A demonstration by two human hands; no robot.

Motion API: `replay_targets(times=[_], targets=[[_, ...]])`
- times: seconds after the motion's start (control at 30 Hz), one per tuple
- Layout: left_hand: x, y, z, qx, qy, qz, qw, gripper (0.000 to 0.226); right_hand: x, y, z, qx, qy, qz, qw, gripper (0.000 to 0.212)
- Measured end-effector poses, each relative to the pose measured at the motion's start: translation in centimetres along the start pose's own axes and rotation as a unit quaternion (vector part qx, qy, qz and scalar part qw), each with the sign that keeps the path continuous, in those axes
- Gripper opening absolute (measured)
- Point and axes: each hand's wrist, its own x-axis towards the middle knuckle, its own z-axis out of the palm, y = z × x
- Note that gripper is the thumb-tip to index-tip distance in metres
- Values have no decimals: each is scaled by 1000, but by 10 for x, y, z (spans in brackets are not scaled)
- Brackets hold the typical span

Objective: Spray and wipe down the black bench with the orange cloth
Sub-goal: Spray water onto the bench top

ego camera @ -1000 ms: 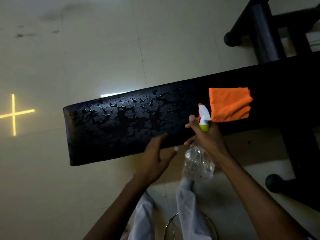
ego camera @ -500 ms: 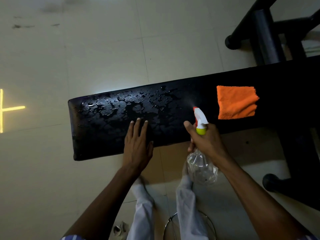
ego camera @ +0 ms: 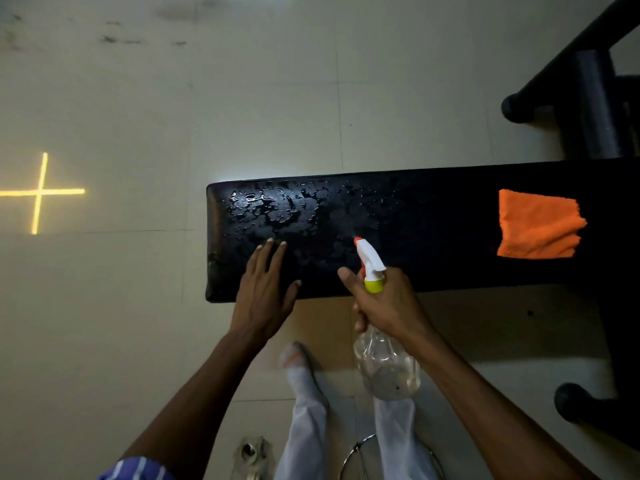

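The black bench (ego camera: 433, 230) runs across the middle of the view, its left end beaded with water drops. A folded orange cloth (ego camera: 538, 225) lies flat on the bench's right part. My left hand (ego camera: 265, 289) rests palm down on the bench's near left edge, fingers spread, holding nothing. My right hand (ego camera: 384, 299) grips the neck of a clear spray bottle (ego camera: 384, 362) with a white and orange nozzle, which points at the wet bench top. The bottle's body hangs in front of the bench's near edge.
Pale tiled floor surrounds the bench. A black metal frame (ego camera: 595, 109) stands at the back right, and a black foot (ego camera: 575, 403) sits at the lower right. A yellow cross (ego camera: 40, 192) glows on the floor at left. My white-trousered legs and a metal ring (ego camera: 356, 448) are below.
My left hand came down from the air onto the bench's near edge and now lies flat there. My right hand still holds the spray bottle aimed at the bench. The view shifted left.
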Motion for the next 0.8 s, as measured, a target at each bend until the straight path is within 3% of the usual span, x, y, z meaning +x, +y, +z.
replay_targets(times=[0.2,0.27,0.4,0.8], targets=[[-6,-12,-1,-17,0,-27,1000,75,-1,-13,21,-16,-17,-12,1000,48],[-20,-60,-10,-21,-6,-56,998,75,-3,-32,70,-33,-57,-27,997,47],[-18,-62,-7,2,-32,-3,999,76,-1,-40,78,-29,-68,-36,997,47],[-26,-73,-5,-12,-17,-11,1000,73,-22,-25,108,-34,-110,-24,993,37]])
